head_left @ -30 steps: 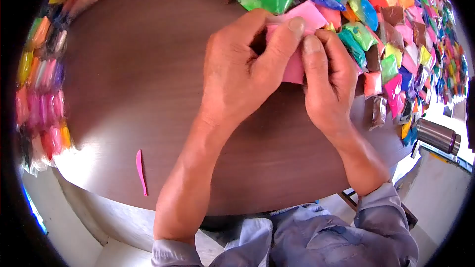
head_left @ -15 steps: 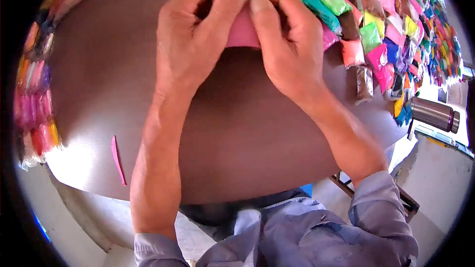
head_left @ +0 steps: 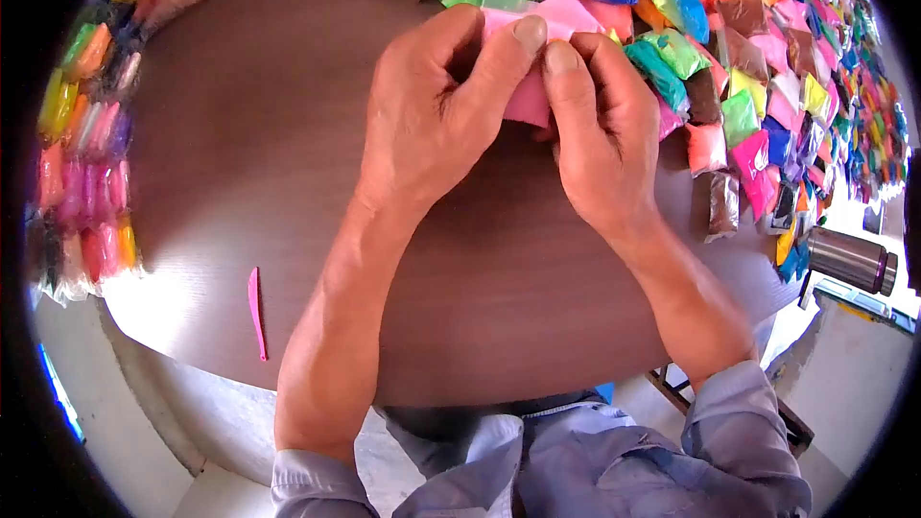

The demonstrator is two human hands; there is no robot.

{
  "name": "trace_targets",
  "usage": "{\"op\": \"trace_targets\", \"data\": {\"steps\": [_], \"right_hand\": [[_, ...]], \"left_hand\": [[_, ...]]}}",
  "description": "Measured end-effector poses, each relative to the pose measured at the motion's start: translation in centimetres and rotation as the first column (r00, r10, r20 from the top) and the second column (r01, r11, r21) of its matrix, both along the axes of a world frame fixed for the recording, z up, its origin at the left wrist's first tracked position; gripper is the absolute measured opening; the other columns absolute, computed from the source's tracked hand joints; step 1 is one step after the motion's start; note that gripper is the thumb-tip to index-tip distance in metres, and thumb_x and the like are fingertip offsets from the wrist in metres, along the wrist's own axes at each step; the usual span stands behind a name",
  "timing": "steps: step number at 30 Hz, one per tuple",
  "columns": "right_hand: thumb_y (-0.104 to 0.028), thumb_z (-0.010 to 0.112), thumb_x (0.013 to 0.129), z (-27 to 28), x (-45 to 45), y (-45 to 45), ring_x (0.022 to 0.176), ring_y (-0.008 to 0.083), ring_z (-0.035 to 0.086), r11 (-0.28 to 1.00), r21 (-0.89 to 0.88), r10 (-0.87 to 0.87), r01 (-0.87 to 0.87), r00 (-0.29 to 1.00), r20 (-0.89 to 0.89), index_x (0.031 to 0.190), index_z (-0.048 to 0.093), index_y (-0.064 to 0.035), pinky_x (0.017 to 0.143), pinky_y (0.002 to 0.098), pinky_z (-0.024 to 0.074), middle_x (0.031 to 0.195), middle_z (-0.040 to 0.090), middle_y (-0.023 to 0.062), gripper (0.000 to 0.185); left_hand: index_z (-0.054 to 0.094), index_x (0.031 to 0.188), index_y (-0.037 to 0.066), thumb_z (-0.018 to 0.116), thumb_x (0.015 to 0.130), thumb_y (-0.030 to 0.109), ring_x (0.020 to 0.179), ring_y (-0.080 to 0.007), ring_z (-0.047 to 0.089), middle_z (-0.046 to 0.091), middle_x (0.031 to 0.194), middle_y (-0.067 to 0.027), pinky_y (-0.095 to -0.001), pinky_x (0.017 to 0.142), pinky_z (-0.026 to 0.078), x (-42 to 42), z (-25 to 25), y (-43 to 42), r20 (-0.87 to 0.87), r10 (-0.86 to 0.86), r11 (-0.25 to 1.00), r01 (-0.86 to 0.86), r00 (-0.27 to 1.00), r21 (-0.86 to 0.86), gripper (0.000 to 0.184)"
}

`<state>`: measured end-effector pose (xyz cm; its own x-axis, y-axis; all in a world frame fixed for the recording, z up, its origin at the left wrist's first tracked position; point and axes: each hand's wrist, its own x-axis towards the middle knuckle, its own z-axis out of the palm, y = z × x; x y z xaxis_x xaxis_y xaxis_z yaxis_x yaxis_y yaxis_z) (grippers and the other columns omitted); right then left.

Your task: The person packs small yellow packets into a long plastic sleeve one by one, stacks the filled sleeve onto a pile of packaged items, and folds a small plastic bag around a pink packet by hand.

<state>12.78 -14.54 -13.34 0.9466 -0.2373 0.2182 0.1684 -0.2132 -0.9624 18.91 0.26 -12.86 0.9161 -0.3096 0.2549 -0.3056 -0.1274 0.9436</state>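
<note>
A small pink packet (head_left: 529, 102), with a see-through strip along its upper edge, is held above the table between my two hands. My left hand (head_left: 436, 101) pinches its left side, thumb on top and fingers curled underneath. On the other side, my right hand (head_left: 602, 120) grips it with its thumb close to the left thumb. Both hands cover much of the packet, so I cannot tell whether it is torn. A pink plastic knife (head_left: 256, 315) lies on the table, left of my left forearm.
Many colourful packets (head_left: 743, 115) are spread over the back and right of the brown table (head_left: 288, 153). More bagged packets (head_left: 86, 187) line its left edge. A metal cylinder (head_left: 849, 259), perhaps a flask, is at the right edge.
The view has shifted, so the table and packets sit further right and lower. Both hands keep their pinch on the pink packet, which now looks narrower between the thumbs.
</note>
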Motion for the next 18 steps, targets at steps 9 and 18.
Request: {"op": "trace_targets", "data": {"steps": [9, 18], "right_hand": [[-0.02, 0.062, 0.109, 0.8, -0.4, 0.6, 0.074, 0.002, 0.048, 0.98, 0.172, -0.091, 0.099, 0.994, -0.056, 0.102, 0.062, -0.0011, 0.062, 0.021, 0.04, 0.083, 0.059, -0.0037, 0.02], [-0.015, 0.062, 0.108, 1.1, -0.5, 0.4, 0.075, 0.0013, 0.047, 0.982, 0.191, -0.004, 0.011, 0.999, -0.037, 0.105, 0.062, -0.0001, 0.063, 0.021, 0.0404, 0.085, 0.058, -0.0039, 0.016]], "left_hand": [[0.069, 0.09, -0.003, 0.073, 0.1, 0.026, 0.065, -0.0065, 0.05, 0.062, 0.071, 0.0005, -0.0289, 0.055, 0.042, -0.1, -0.6, -0.3, -0.072, -0.048, 0.993, 0.04, 0.996, -0.112, 0.031], [0.07, 0.095, -0.003, 0.071, 0.102, 0.02, 0.067, -0.0061, 0.054, 0.064, 0.072, -0.0007, -0.0276, 0.058, 0.045, -0.6, 0.6, -0.2, -0.05, -0.02, 0.999, 0.019, 0.999, -0.027, 0.025]]}}
